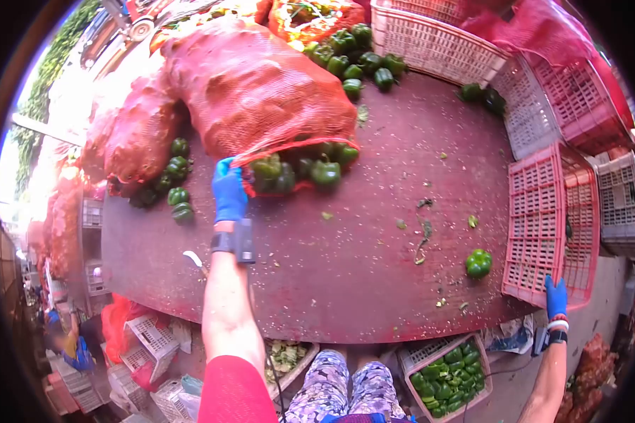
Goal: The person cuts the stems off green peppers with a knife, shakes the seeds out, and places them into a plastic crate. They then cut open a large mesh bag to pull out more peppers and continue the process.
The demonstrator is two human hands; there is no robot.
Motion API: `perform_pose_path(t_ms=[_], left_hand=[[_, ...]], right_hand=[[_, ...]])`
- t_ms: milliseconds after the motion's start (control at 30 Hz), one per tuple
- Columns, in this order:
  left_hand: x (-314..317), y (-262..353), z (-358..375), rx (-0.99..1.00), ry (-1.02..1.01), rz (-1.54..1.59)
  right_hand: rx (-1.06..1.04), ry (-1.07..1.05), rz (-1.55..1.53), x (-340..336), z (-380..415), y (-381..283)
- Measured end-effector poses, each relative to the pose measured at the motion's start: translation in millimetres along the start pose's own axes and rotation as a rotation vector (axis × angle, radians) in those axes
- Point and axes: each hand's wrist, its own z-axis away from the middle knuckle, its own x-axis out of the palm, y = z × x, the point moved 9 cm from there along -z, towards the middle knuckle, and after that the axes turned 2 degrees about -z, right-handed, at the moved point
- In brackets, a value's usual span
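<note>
My left hand [230, 192], in a blue glove, is closed on the open mouth of a large red mesh sack [261, 88] lying on the table. Green bell peppers [326, 174] fill the sack's mouth, some at its edge. At the table's right edge, my right hand [556, 296], also gloved in blue, grips the lower corner of a pink plastic crate [536, 225], which stands tilted on its side. Much of that crate's inside is hidden; a dark green piece shows through its slats. A single bell pepper [478, 263] lies on the table near the crate.
Loose peppers [178, 169] lie by a second sack [137, 127] at left, and more [353, 60] at the back. A curved knife [193, 259] rests near my left forearm. White and pink crates [437, 42] border the far side. Below stands a pepper-filled crate [448, 381].
</note>
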Motion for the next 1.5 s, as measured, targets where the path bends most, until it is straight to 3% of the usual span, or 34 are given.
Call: perform_pose_path(t_ms=[67,100,167,200,333,433,467,500,567,600,700,800,933,1033,1067,1167,1233,1300,1400,1467,1500], left_hand=[[-17,-30,-2,-0.156,-0.069,0.445],[-29,-35,0,-0.211,0.017,0.469],[-39,-60,-14,-0.26,-0.228,0.705],[-37,-22,8,-0.154,0.094,0.179],[-42,-26,6,-0.265,0.138,0.29],[-55,-1,33,0.086,0.15,-0.088],[-31,18,73,-0.043,0.137,0.318],[-22,19,95,-0.143,0.174,0.466],[-15,15,126,-0.178,0.144,0.369],[-7,-2,126,-0.213,0.095,0.489],[17,-63,149,-0.257,-0.301,0.722],[8,-68,143,-0.192,0.043,-0.049],[-2,-64,94,-0.089,0.049,-0.46],[13,-42,88,0.19,-0.094,-0.746],[25,-15,104,0.118,-0.072,-0.74],[-1,-51,88,-0.09,-0.105,-0.337],[-3,-35,105,-0.376,-0.097,-0.079],[-1,-11,113,-0.284,-0.063,0.005],[-15,9,138,0.003,-0.123,-0.381],[13,45,184,0.149,-0.133,-0.467],[22,37,202,-0.045,-0.095,-0.292]], right_hand=[[0.08,-0.015,-0.078,7,6,-5],[0.09,0.02,-0.122,13,4,4],[0.089,0.056,-0.111,13,4,5],[0.078,0.062,-0.057,8,9,-6],[0.087,0.122,0.09,3,15,-21],[0.133,0.102,0.152,-1,20,-28],[0.157,0.071,0.163,-2,22,-33],[0.175,0.043,0.175,-1,21,-37],[0.16,0.091,0.191,-2,21,-39],[0.166,0.109,0.196,-4,22,-40],[0.141,0.145,0.204,-2,21,-36],[0.099,0.137,0.167,3,12,-18],[-0.002,0.176,0.14,9,5,0],[0.065,0.096,0.097,1,17,-30],[0.068,0.12,0.12,0,16,-28],[0.044,0.087,0.144,-3,19,-38],[-0.034,0.101,0.079,6,8,-22],[-0.045,0.114,0.114,-3,16,-42],[-0.016,0.147,0.127,-5,19,-43],[0.001,0.166,0.177,-9,20,-50],[0.016,0.143,0.19,-10,22,-51]])
